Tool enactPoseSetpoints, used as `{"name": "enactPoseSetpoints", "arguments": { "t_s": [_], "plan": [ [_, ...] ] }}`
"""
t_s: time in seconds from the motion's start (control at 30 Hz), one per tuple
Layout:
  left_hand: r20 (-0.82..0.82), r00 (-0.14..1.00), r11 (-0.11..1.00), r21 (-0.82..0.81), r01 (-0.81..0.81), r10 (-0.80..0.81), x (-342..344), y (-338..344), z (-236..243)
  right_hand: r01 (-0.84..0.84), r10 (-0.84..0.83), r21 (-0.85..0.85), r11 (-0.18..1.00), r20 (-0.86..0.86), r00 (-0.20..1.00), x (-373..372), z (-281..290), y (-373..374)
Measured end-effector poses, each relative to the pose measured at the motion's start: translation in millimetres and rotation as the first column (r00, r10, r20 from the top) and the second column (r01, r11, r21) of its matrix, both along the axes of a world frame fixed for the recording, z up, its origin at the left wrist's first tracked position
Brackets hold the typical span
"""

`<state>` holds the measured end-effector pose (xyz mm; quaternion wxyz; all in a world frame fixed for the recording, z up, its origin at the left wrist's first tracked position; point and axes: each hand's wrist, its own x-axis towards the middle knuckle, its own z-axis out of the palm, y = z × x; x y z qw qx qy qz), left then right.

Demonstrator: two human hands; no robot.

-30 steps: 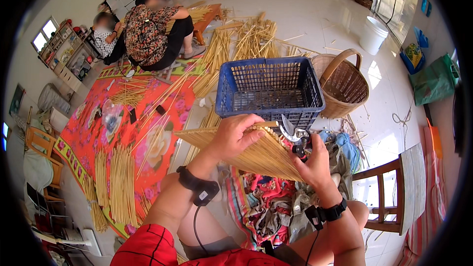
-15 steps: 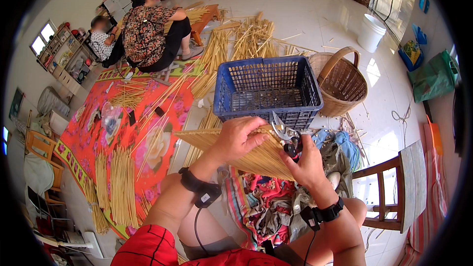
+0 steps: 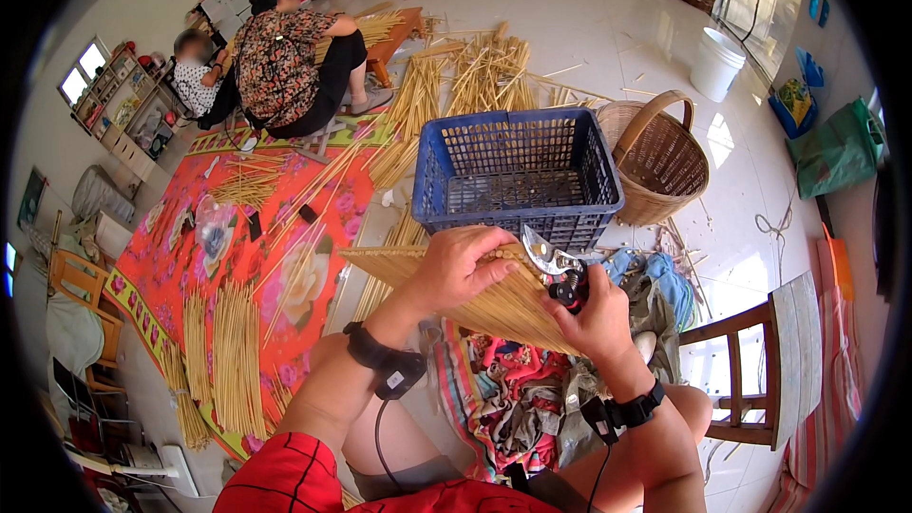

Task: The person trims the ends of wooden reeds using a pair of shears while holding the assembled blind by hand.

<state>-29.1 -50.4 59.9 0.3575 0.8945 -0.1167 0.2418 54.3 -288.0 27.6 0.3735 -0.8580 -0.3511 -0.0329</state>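
Observation:
A panel of straw-coloured stalks [image 3: 494,309], laid side by side, is tilted above my lap. My left hand [image 3: 465,271] grips its upper edge, the thumb lying along the near face and the fingers over the far side. In my right hand [image 3: 598,318] are pruning shears [image 3: 548,258] with dark handles and a curved metal blade. The blades point up and to the left, beside the stalk ends at the panel's upper right corner. Whether they touch a stalk, I cannot tell. My right thumb lies close to the panel's right edge.
Beyond the panel stands a blue plastic crate [image 3: 432,166], with a wicker basket [image 3: 679,192] at its right. Stalk bundles [image 3: 237,361] lie on a red floral mat [image 3: 332,214]. A wooden stool [image 3: 793,361] stands at right. Two people [image 3: 285,66] sit at far left.
The shears and my right hand have shifted slightly right and down. My left hand keeps its grip on the panel, which has barely moved.

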Motion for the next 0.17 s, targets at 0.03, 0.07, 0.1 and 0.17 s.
{"name": "enactPoseSetpoints", "arguments": {
  "t_s": [0.03, 0.07, 0.1, 0.17],
  "plan": [
    [-0.006, 1.000, 1.000, 0.002, 0.004, -0.004, -0.3, -0.3, 1.2, 0.003, -0.003, -0.002, 1.000, 0.009, 1.000, 0.2, -1.0, -0.6],
    [-0.010, 1.000, 1.000, 0.005, 0.004, -0.004, -0.6, -0.8, 2.0, 0.006, -0.006, -0.005, 1.000, 0.018, 1.000, 0.3, -1.9, -1.3],
    [-0.014, 1.000, 1.000, 0.007, 0.004, -0.004, -1.0, -1.4, 2.5, 0.012, -0.012, -0.003, 1.000, 0.024, 1.000, 0.3, -2.6, -2.2],
    [-0.009, 1.000, 1.000, 0.016, 0.013, -0.013, -0.9, -2.0, 2.7, 0.021, -0.021, 0.001, 1.000, 0.034, 0.999, 0.0, -5.1, -3.7]
  ]
}}
